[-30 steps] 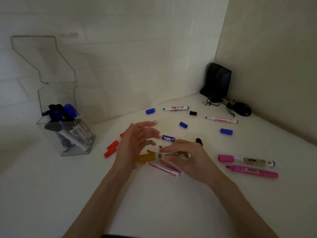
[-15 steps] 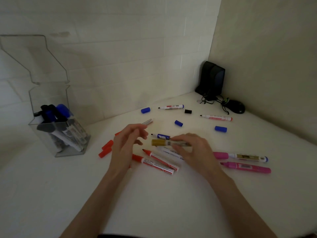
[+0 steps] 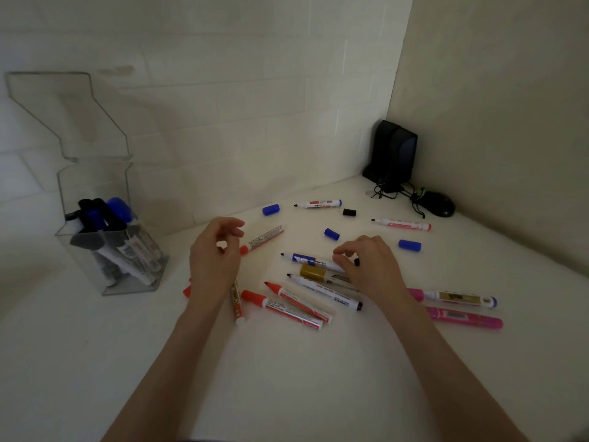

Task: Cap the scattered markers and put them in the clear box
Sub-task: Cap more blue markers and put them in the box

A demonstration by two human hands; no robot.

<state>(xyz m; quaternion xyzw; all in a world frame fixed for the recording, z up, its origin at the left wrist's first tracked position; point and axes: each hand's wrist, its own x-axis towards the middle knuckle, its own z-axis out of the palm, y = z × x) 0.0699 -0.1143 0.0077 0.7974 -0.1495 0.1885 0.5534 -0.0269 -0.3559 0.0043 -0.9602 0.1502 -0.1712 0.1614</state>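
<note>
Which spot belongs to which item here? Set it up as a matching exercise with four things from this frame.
Things:
1. clear box
2. black mouse
3. gold-capped marker
4. all-pink marker

Places:
a. partly beneath the right hand
b. far left, with markers standing inside
c. far corner, beside the black speaker
d. on the table, right of the right forearm

Pairs: 1-b, 2-c, 3-a, 4-d

Scattered markers [image 3: 280, 309] right of upright clear box [image 3: 95, 183]
</note>
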